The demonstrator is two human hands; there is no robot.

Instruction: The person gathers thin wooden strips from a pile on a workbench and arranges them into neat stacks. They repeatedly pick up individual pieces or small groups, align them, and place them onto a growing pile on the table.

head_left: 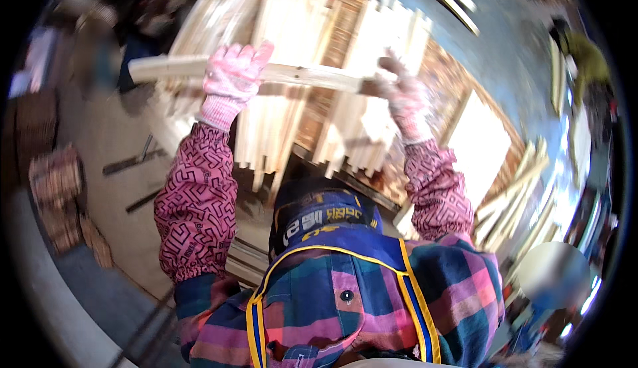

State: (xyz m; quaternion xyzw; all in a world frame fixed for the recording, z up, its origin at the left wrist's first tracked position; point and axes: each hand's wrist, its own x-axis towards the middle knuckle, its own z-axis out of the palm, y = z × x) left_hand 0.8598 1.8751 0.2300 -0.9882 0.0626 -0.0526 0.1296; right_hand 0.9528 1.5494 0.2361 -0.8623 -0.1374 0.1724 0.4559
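Note:
A long pale wooden board [302, 75] lies crosswise above rows of thin wooden strips. My left hand [232, 75], in a pinkish-white work glove, is closed around it left of the middle. At the board's right end is my right hand [407, 99], in a similar glove. Motion smears its fingers, so whether they grip the board cannot be told. Under the board, one bundle of strips [272, 128] sits to the left and another bundle [352, 125] to the right, side by side on a brown wooden worktable [309, 119].
A pale panel [480, 145] rests at the table's right side. Loose sticks [518, 188] pile up beyond it. Stacked brown wooden pieces [56, 182] stand on the floor at left. Another person [588, 62] in olive clothing is at the far right.

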